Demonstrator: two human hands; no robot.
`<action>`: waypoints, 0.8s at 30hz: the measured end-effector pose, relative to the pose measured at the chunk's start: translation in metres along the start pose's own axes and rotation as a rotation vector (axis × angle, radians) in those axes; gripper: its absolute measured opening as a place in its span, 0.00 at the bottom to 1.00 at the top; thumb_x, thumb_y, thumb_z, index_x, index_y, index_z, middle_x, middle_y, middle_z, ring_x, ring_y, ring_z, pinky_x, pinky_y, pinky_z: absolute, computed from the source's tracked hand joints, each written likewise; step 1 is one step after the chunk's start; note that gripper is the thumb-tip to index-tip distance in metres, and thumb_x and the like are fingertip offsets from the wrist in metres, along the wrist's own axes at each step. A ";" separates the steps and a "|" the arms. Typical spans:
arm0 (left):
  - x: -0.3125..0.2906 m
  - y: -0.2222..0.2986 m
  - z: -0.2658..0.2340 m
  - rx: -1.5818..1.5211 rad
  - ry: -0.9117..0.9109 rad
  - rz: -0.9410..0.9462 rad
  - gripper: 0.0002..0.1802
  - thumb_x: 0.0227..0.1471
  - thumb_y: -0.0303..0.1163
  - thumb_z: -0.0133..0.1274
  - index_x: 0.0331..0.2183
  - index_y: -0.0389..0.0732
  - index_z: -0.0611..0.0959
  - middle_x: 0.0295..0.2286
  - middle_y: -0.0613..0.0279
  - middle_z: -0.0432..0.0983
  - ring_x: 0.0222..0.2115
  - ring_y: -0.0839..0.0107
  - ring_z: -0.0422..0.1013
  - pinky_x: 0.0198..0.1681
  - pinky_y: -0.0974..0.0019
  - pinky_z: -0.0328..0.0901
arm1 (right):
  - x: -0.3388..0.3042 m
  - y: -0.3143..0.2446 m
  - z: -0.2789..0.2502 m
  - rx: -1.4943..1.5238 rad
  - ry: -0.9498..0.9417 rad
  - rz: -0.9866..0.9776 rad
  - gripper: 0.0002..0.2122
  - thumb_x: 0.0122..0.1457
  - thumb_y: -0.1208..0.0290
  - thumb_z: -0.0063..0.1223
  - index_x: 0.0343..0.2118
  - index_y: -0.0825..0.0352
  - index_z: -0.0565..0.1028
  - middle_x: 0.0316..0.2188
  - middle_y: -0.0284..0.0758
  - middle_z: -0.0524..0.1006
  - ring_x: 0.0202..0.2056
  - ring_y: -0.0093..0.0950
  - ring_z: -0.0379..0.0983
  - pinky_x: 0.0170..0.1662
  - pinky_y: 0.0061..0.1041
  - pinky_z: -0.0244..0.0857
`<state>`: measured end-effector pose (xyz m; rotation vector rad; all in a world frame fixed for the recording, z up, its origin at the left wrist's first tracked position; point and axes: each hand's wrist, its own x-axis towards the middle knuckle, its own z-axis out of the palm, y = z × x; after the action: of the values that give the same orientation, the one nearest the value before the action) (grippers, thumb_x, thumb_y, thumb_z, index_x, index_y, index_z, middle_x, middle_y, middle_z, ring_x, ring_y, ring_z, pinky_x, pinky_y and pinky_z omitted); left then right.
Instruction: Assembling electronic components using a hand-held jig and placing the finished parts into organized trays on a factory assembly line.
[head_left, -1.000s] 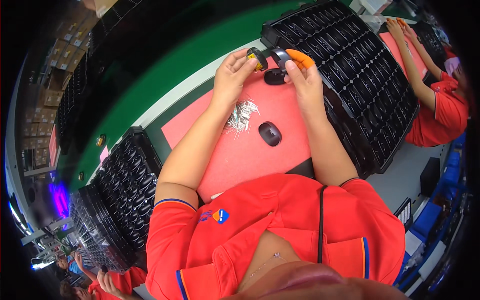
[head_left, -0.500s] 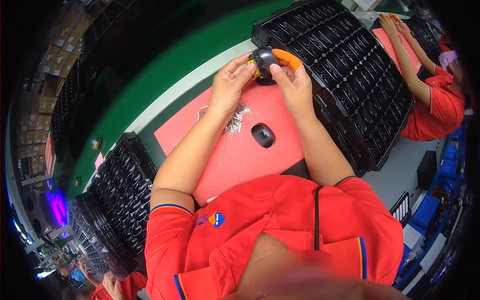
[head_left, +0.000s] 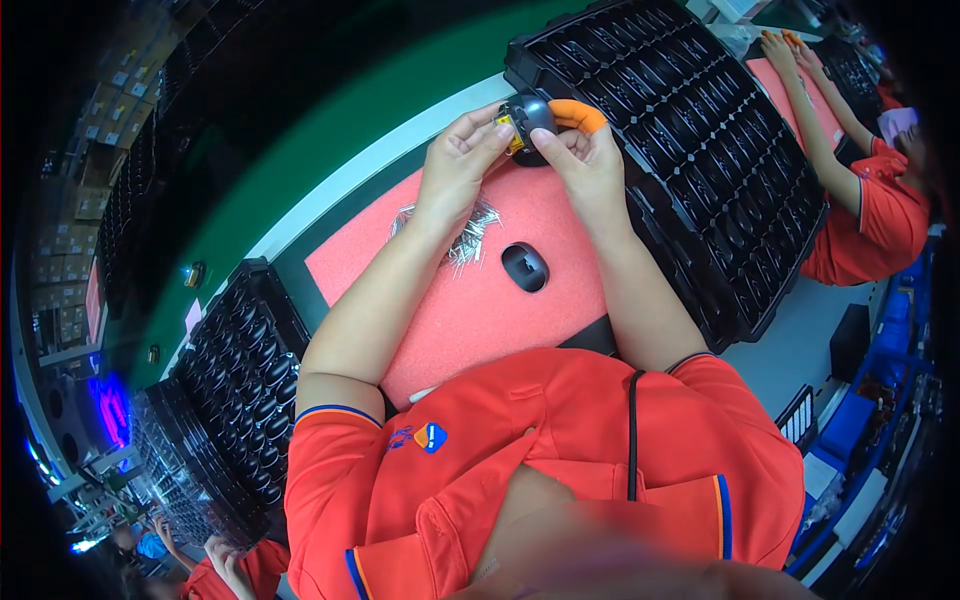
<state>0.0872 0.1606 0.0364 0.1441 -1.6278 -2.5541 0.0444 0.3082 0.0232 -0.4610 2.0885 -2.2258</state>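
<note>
Above the far end of the pink foam mat (head_left: 470, 325), both hands hold a dark, glossy rounded casing (head_left: 538, 113) between them. My left hand (head_left: 455, 170) is closed, its fingertips pinching a small yellow part (head_left: 506, 126) at the casing's left side. Around the right side of the casing curls my right hand (head_left: 592, 170), with an orange cover (head_left: 578, 114) on a finger and the thumb pressed on the casing's near side. A black oval shell (head_left: 525, 267) lies on the mat nearer me. Thin silvery metal pins (head_left: 473, 240) are heaped beside my left forearm, which partly hides them.
Stacked black moulded trays (head_left: 690, 130) rise just right of my right forearm. More black trays (head_left: 235, 375) stand at the left. Beyond the mat runs a pale edge strip (head_left: 370, 170) along a green surface (head_left: 400, 70). Another person's arms (head_left: 815, 125) work at far right.
Both hands keep their grip at nearly the same spot. The right hand's orange-covered finger is slightly more bent around the casing. The shell and pins stay put.
</note>
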 end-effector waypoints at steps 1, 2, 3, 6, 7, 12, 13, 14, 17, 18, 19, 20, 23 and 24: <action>0.000 0.001 0.000 0.001 0.000 -0.004 0.23 0.53 0.29 0.53 0.49 0.31 0.70 0.42 0.55 0.74 0.41 0.75 0.71 0.48 0.73 0.65 | 0.000 -0.002 0.000 -0.032 0.010 0.020 0.21 0.54 0.76 0.57 0.49 0.74 0.65 0.38 0.36 0.74 0.31 0.17 0.70 0.38 0.15 0.66; 0.000 0.000 0.000 0.002 0.000 -0.008 0.23 0.53 0.30 0.53 0.49 0.31 0.70 0.42 0.55 0.74 0.41 0.75 0.71 0.47 0.73 0.65 | 0.000 -0.001 0.000 -0.033 0.009 0.022 0.21 0.54 0.76 0.57 0.49 0.74 0.65 0.38 0.36 0.74 0.31 0.17 0.70 0.38 0.15 0.66; 0.000 0.000 0.000 0.000 0.002 -0.010 0.23 0.53 0.30 0.53 0.49 0.31 0.70 0.42 0.55 0.74 0.41 0.75 0.71 0.47 0.73 0.65 | 0.000 -0.001 0.000 -0.014 -0.001 0.034 0.21 0.54 0.75 0.58 0.49 0.74 0.66 0.36 0.35 0.74 0.30 0.16 0.70 0.36 0.15 0.65; 0.002 -0.001 -0.005 -0.009 -0.010 -0.011 0.23 0.54 0.30 0.53 0.50 0.31 0.70 0.42 0.55 0.74 0.40 0.75 0.71 0.47 0.73 0.65 | -0.002 -0.010 0.003 -0.025 -0.021 0.102 0.20 0.54 0.73 0.58 0.48 0.74 0.67 0.33 0.34 0.74 0.28 0.15 0.68 0.34 0.13 0.63; 0.001 0.000 -0.005 -0.002 -0.016 -0.029 0.23 0.54 0.30 0.52 0.51 0.32 0.70 0.42 0.56 0.74 0.40 0.76 0.71 0.47 0.73 0.65 | -0.004 -0.015 0.005 -0.053 -0.025 0.157 0.19 0.55 0.72 0.57 0.47 0.74 0.69 0.31 0.33 0.74 0.28 0.15 0.68 0.33 0.12 0.62; 0.007 0.005 -0.017 0.037 -0.039 -0.040 0.22 0.53 0.30 0.54 0.49 0.34 0.73 0.40 0.59 0.75 0.39 0.77 0.71 0.45 0.75 0.66 | -0.007 -0.009 0.007 0.009 -0.011 0.020 0.18 0.58 0.67 0.53 0.48 0.71 0.70 0.28 0.30 0.73 0.26 0.14 0.66 0.31 0.13 0.60; 0.013 0.007 -0.022 0.130 -0.038 0.032 0.22 0.53 0.30 0.54 0.49 0.35 0.73 0.40 0.59 0.75 0.38 0.77 0.72 0.45 0.75 0.66 | -0.007 -0.014 0.008 -0.052 -0.004 0.032 0.17 0.59 0.66 0.51 0.49 0.70 0.70 0.28 0.29 0.73 0.26 0.14 0.65 0.32 0.14 0.60; 0.018 0.010 -0.028 0.224 -0.038 0.104 0.21 0.52 0.30 0.54 0.49 0.35 0.73 0.39 0.59 0.75 0.38 0.76 0.72 0.44 0.75 0.66 | -0.009 -0.012 0.008 -0.047 -0.013 0.039 0.17 0.59 0.66 0.51 0.49 0.70 0.70 0.28 0.29 0.73 0.26 0.14 0.65 0.32 0.14 0.60; 0.036 0.017 -0.070 0.377 0.215 0.299 0.21 0.51 0.32 0.56 0.47 0.36 0.75 0.37 0.58 0.76 0.36 0.75 0.72 0.40 0.73 0.67 | -0.011 -0.004 0.007 -0.145 -0.044 -0.014 0.18 0.59 0.66 0.50 0.50 0.70 0.69 0.29 0.29 0.72 0.27 0.14 0.65 0.32 0.14 0.60; 0.041 0.021 -0.085 0.469 0.306 0.335 0.22 0.51 0.33 0.56 0.47 0.37 0.75 0.37 0.59 0.76 0.35 0.75 0.72 0.40 0.74 0.66 | -0.011 0.000 0.005 -0.270 -0.037 -0.082 0.18 0.59 0.66 0.50 0.49 0.70 0.69 0.31 0.30 0.73 0.27 0.14 0.65 0.33 0.14 0.60; 0.045 0.027 -0.101 0.562 0.400 0.373 0.22 0.51 0.34 0.56 0.48 0.38 0.74 0.37 0.61 0.76 0.35 0.76 0.72 0.41 0.75 0.66 | -0.010 0.003 0.003 -0.393 -0.033 -0.153 0.17 0.59 0.66 0.49 0.49 0.70 0.70 0.33 0.31 0.73 0.28 0.15 0.64 0.33 0.14 0.60; 0.050 0.031 -0.125 0.677 0.489 0.435 0.22 0.50 0.35 0.57 0.47 0.38 0.75 0.37 0.58 0.76 0.36 0.74 0.72 0.40 0.73 0.66 | -0.010 0.003 0.002 -0.393 -0.039 -0.158 0.17 0.59 0.66 0.49 0.49 0.70 0.70 0.33 0.31 0.73 0.28 0.15 0.64 0.33 0.14 0.60; 0.040 0.048 -0.140 0.873 0.685 0.428 0.23 0.48 0.38 0.57 0.45 0.38 0.76 0.37 0.54 0.77 0.37 0.69 0.74 0.41 0.69 0.66 | -0.009 0.005 -0.002 -0.731 -0.004 -0.158 0.16 0.60 0.67 0.48 0.47 0.71 0.70 0.37 0.37 0.73 0.31 0.21 0.67 0.36 0.19 0.62; 0.044 0.046 -0.154 0.973 0.734 0.429 0.23 0.48 0.39 0.56 0.45 0.39 0.76 0.36 0.53 0.77 0.37 0.66 0.74 0.42 0.68 0.66 | -0.006 0.008 -0.003 -0.740 -0.014 -0.205 0.16 0.61 0.67 0.46 0.47 0.72 0.71 0.37 0.40 0.73 0.33 0.27 0.69 0.39 0.23 0.63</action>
<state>0.0671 -0.0028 0.0131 0.6227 -2.0498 -1.0282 0.0481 0.3117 0.0139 -0.7402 2.9216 -1.4260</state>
